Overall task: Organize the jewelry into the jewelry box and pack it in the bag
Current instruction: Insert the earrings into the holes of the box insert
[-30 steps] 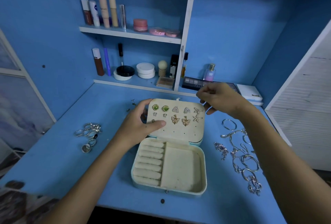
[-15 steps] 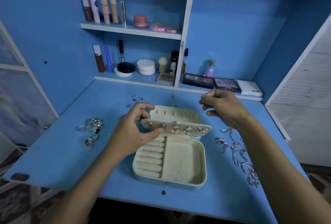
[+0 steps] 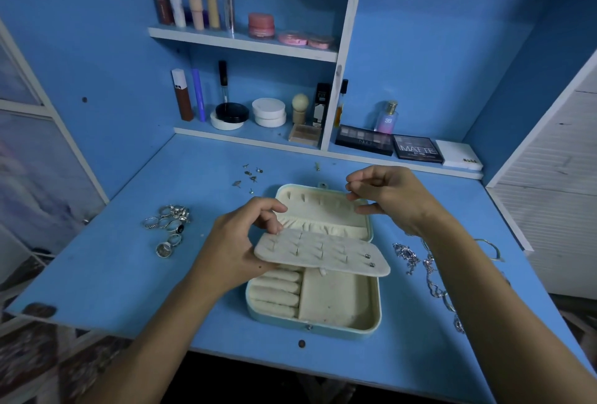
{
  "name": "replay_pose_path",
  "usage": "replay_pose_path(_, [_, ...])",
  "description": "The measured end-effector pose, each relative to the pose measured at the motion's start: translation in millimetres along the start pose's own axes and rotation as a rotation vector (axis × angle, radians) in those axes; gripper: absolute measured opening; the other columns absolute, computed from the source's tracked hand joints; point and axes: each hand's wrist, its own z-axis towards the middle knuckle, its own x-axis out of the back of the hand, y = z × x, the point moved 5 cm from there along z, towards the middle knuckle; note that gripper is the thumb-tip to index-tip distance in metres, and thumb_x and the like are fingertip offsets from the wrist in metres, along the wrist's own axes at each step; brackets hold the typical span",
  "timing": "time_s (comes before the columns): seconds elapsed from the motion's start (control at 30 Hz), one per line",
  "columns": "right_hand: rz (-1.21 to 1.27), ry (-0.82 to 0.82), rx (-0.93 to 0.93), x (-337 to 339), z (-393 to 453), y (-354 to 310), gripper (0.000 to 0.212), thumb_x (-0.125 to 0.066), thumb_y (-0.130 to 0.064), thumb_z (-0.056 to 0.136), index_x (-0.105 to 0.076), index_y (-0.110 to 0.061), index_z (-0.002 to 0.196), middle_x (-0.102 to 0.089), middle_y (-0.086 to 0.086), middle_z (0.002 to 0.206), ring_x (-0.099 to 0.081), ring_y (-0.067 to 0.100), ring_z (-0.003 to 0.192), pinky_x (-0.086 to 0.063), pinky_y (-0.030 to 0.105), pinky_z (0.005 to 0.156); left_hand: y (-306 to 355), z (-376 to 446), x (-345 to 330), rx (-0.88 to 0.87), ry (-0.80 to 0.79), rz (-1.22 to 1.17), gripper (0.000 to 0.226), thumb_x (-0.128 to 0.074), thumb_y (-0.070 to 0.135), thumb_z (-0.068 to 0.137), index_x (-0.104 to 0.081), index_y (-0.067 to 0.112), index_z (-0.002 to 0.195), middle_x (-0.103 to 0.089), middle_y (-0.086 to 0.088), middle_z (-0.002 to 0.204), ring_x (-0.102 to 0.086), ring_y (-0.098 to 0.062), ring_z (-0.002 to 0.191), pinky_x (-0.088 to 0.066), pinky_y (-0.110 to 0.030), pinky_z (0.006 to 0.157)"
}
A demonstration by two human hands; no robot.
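Blue desk (image 3: 129,274); left hand (image 3: 235,248) pinches earring panel (image 3: 323,253) over jewelry box (image 3: 371,323).

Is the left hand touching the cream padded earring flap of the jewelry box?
Touching: the head view shows the left hand pinching the cream padded earring flap at its left edge.

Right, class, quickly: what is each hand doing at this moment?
Left hand: grips the earring panel, folded down over the jewelry box.
Right hand: fingers curled above the lid; whether it pinches anything cannot be told.
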Motion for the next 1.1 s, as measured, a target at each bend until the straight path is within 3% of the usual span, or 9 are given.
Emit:
replay_pose_path(0.17, [-0.070, -0.046, 0.012, -8, -1, -5, 0.012, -0.067, 0.001, 0.091, -0.073, -0.008, 0.088, -0.070, 0.006, 0.074, -0.068, 0.013, 0.072, -0.060, 0.027, 0.067, 3, 0, 0, 0.000, 0.010, -0.027, 0.049, -0.075, 0.025, 0.067, -0.056, 0.025, 0.113, -0.059, 0.011, 0.085, -0.068, -0.013, 0.086, -0.054, -0.020, 0.084])
replay_pose_path(0.3, [-0.080, -0.109, 0.024, -17, -5, -10, 0.011, -0.066, 0.004, 0.090, -0.073, -0.004, 0.089, -0.072, 0.010, 0.079, -0.070, 0.015, 0.077, -0.060, 0.027, 0.068, 2, -1, 0, -0.007, 0.017, -0.022, 0.051, -0.077, 0.024, 0.067, -0.056, 0.026, 0.113, -0.060, 0.012, 0.086, -0.068, -0.013, 0.087, -0.053, -0.019, 0.084])
replay_pose_path(0.43, [-0.134, -0.157, 0.034, -26, -9, -16, 0.010, -0.067, 0.004, 0.089, -0.075, -0.003, 0.091, -0.073, 0.008, 0.079, -0.070, 0.012, 0.078, -0.062, 0.030, 0.073, 0, -1, 0, -0.020, 0.030, 0.003, 0.055, -0.079, 0.008, 0.064, -0.056, 0.025, 0.111, -0.059, 0.012, 0.085, -0.068, -0.013, 0.086, -0.051, -0.017, 0.083])
replay_pose_path(0.63, [-0.201, -0.283, 0.079, -43, -17, -26, 0.019, -0.068, 0.009, 0.085, -0.074, -0.009, 0.091, -0.073, 0.005, 0.081, -0.068, 0.013, 0.078, -0.061, 0.030, 0.073, 3, 0, 0, -0.019, 0.030, -0.026, 0.050, -0.074, 0.025, 0.068, -0.054, 0.026, 0.114, -0.059, 0.014, 0.085, -0.068, -0.013, 0.086, -0.052, -0.019, 0.083])
replay_pose_path(0.97, [-0.315, -0.417, 0.113, -63, -25, -33, 0.013, -0.076, 0.002, 0.081, -0.074, -0.010, 0.087, -0.074, 0.001, 0.083, -0.069, 0.012, 0.075, -0.057, 0.027, 0.071, 4, 0, 0, -0.040, 0.037, -0.004, 0.049, -0.072, 0.027, 0.068, -0.053, 0.025, 0.113, -0.058, 0.014, 0.085, -0.067, -0.011, 0.082, -0.053, -0.020, 0.080])
replay_pose_path(1.1, [-0.367, -0.439, 0.125, -65, -25, -32, 0.013, -0.076, 0.000, 0.082, -0.074, -0.010, 0.090, -0.075, 0.004, 0.087, -0.070, 0.018, 0.079, -0.060, 0.034, 0.079, 3, 0, 0, -0.047, 0.046, 0.007, 0.048, -0.072, 0.026, 0.068, -0.053, 0.025, 0.112, -0.058, 0.013, 0.085, -0.067, -0.011, 0.081, -0.052, -0.018, 0.079])
